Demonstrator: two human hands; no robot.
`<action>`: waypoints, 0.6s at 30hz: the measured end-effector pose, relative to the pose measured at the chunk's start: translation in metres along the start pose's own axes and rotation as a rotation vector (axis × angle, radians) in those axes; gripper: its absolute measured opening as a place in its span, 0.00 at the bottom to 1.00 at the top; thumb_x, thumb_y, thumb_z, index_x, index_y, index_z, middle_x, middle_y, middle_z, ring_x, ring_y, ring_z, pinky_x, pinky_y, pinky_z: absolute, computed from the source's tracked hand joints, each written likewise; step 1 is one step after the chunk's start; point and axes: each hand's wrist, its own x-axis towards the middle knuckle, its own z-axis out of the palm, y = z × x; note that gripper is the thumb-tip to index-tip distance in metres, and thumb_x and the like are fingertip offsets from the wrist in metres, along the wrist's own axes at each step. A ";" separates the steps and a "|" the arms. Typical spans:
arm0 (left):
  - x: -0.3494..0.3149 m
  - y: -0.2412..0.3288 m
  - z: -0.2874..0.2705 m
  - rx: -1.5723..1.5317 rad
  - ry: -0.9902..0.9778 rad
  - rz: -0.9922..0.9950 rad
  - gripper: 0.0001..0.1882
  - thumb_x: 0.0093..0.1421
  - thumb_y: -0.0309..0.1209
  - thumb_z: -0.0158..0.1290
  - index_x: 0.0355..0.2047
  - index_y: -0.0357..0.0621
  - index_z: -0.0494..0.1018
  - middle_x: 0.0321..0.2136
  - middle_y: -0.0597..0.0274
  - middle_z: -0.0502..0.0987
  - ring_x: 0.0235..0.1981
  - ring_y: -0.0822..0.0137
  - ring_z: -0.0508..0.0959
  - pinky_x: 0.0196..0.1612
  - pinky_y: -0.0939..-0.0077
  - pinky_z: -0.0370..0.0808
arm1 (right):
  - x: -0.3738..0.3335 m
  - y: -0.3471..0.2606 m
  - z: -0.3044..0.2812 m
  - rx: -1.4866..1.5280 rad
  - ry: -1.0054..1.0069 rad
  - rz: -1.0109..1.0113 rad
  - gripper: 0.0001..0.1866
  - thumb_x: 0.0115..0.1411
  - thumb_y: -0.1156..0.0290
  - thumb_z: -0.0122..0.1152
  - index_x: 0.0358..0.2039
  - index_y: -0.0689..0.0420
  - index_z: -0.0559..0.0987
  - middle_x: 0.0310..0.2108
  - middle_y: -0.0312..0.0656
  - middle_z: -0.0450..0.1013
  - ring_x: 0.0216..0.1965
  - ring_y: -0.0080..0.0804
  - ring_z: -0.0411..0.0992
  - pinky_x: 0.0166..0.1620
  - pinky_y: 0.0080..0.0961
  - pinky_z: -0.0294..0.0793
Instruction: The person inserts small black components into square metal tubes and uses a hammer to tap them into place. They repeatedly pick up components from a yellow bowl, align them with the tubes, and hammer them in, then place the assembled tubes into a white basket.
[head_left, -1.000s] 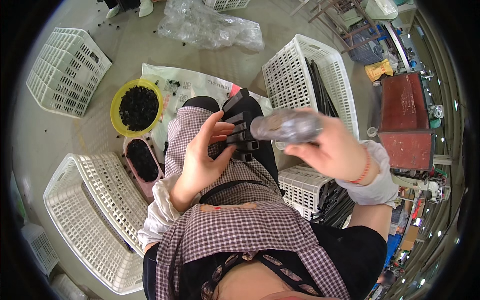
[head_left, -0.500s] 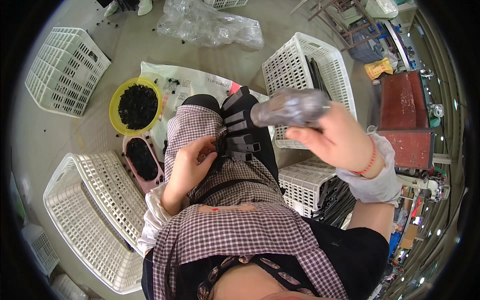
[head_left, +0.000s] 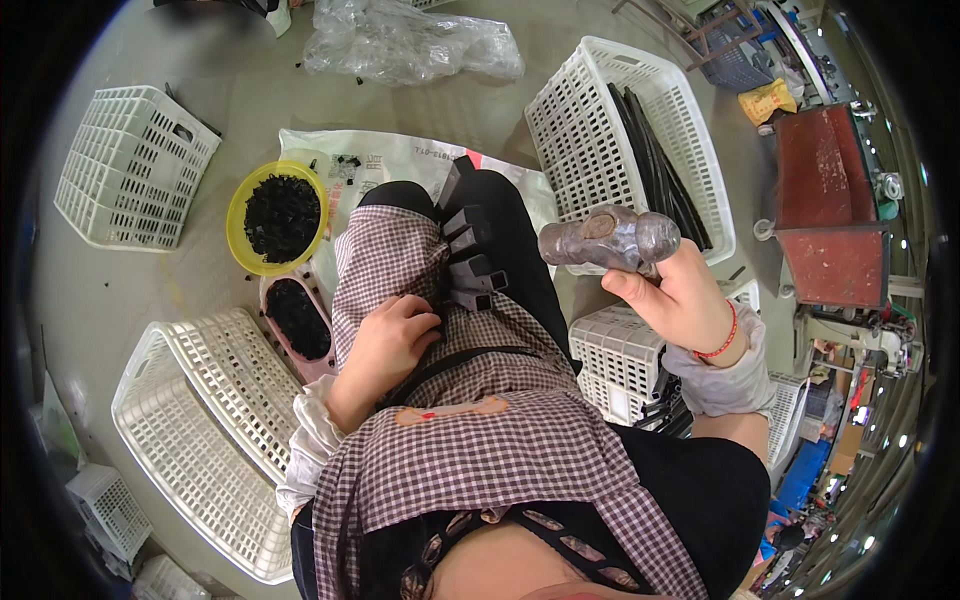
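Note:
My right hand (head_left: 685, 305) is closed around the handle of a hammer (head_left: 600, 238), raised to the right of my lap. The hammer's worn grey metal head faces up; the handle is mostly hidden by the hand. On my lap, over a checked apron (head_left: 390, 255), lie several black rectangular tubes (head_left: 468, 232), with hollow ends toward me. Just left of the nearest tubes, my left hand (head_left: 392, 340) rests on the apron with its fingers curled in. Whatever those fingers hold, if anything, is hidden.
Small black parts fill a yellow bowl (head_left: 234, 235) and a pink basin (head_left: 316, 366) on the left. White crates stand on both sides; the far right crate (head_left: 575, 150) holds long black strips (head_left: 655, 165). Clear plastic sheeting (head_left: 410, 42) lies ahead, and red metal boxes (head_left: 835, 265) stand at right.
The hammer, blurred by motion before, has moved right and slightly down with my right hand and now shows sharply. My left fingers have curled closer together. The whole view has shifted a little.

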 end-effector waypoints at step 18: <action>-0.001 0.020 -0.015 -1.211 0.293 -0.489 0.06 0.62 0.26 0.54 0.36 0.38 0.69 0.30 0.60 0.77 0.25 0.77 0.76 0.27 0.85 0.75 | -0.035 0.034 -0.004 0.034 0.016 0.122 0.18 0.62 0.63 0.60 0.48 0.59 0.74 0.27 0.39 0.74 0.26 0.29 0.72 0.33 0.24 0.71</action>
